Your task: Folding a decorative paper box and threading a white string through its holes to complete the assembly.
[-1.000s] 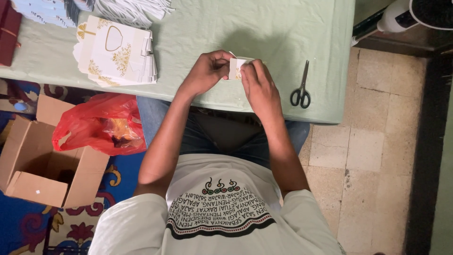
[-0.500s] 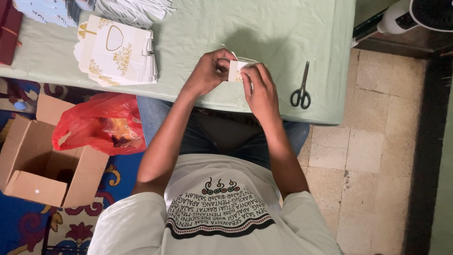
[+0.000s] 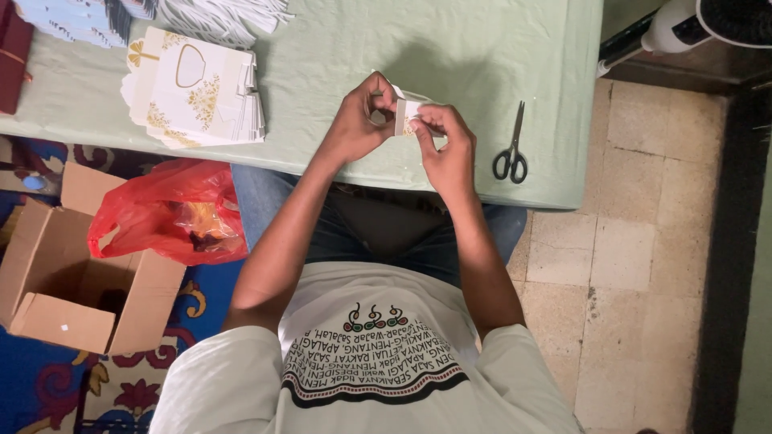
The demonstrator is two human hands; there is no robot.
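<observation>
Both hands are closed on a small white card piece (image 3: 404,116) above the table (image 3: 482,56): the left hand (image 3: 358,120) pinches one side, the right hand (image 3: 446,149) the other. It looks partly folded; a stack of flat printed cards (image 3: 197,88) lies unfolded, scissors (image 3: 511,157) nearby.

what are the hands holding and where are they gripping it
Both hands hold one small white folded card piece above the table: the left hand pinches its left edge, the right hand grips its right side and top.
</observation>
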